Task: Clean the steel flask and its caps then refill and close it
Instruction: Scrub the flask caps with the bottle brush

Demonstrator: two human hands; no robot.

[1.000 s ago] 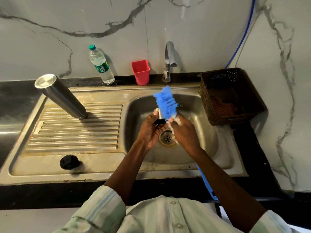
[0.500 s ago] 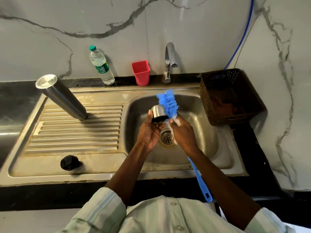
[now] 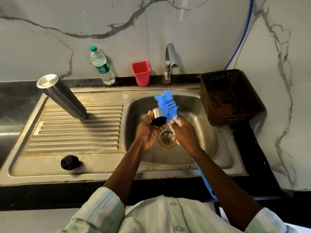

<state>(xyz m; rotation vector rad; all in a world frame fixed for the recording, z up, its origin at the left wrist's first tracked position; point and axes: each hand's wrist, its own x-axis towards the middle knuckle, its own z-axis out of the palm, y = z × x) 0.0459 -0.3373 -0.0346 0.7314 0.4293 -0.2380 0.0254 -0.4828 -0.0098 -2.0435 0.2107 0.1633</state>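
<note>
Seen from the head camera, looking down over a steel sink [image 3: 223, 163] set in a dark counter, with a marble wall behind. A person in a pale striped shirt leans over the basin, both forearms reaching in above the drain [image 3: 167, 139].

The left hand [image 3: 149, 132] cups a small steel cap [image 3: 157, 116] with a black rim, fingers curled around it, the open dark end tilted toward the person. The right hand [image 3: 184, 132] is wrapped round the neck of a blue bottle brush [image 3: 166, 105], just below the bristles; its long blue handle runs back under the forearm. The bristle head stands upright and touches the right side of the cap.

A second ago the brush head covered the cap and hid most of it. Now the cap sits beside the bristles in plain sight, turned a little in the fingers. My reading is that the scrubbing of this cap is in progress, the person working round its outside.

On the ribbed draining board to the left, the steel flask [image 3: 62, 96] stands upside down, leaning in the wide lens, well apart from the hands. A black inner cap [image 3: 69, 162] rests near the front edge of the board. Neither has moved.

At the back stand a water bottle [image 3: 101, 68], a red cup [image 3: 141, 73] and the tap [image 3: 169, 63], which shows no running water. A brown basket [image 3: 249, 113] sits to the right of the basin.

Refilling and closing are not yet begun.
</note>
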